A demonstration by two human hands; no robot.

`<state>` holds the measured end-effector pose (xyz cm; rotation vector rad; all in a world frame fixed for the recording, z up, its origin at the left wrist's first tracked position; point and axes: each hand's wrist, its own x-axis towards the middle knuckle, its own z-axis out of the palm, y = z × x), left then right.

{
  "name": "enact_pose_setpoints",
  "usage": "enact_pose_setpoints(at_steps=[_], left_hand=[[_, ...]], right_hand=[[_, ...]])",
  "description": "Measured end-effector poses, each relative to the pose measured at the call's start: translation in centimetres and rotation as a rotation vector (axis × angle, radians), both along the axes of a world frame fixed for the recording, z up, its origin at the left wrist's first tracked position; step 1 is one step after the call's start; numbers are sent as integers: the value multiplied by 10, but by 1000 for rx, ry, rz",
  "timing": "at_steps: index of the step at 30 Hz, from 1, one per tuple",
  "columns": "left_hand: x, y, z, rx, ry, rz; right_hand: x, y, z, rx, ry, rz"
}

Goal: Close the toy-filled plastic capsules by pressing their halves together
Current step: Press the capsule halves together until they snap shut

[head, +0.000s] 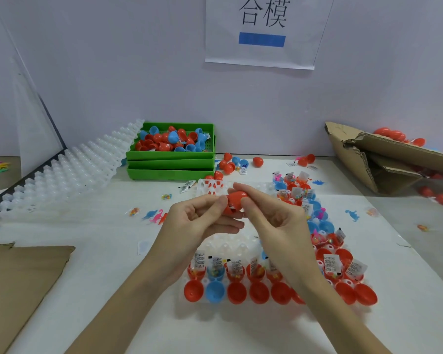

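While both grip: left hand (pixel 202 221) and right hand (pixel 271 215) around red capsule (pixel 234 200), green tray (pixel 172 155) heaped with halves.

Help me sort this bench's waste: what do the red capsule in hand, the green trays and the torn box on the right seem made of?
Red capsule: likely hard plastic, smooth, slightly glossy. Green trays: apparently rigid moulded plastic, matte, perforated floor. Torn box: corrugated cardboard, brown, ragged edges.
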<state>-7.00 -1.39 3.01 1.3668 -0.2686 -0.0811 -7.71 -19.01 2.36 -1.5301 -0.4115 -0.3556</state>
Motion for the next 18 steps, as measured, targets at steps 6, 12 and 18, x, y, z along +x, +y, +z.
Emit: enact_pose_setpoints(at_steps=[6,12,18], left_hand=[[1,-1,2,-153,131,-22],[1,-1,2,-149,161,-23],[0,1,1,-164,194,-103]], right_hand=[[-2,5,-4,-72,-64,-63],[-2,4,-3,-189,-144,-147],[-3,5,-4,-388,-268,-113]])
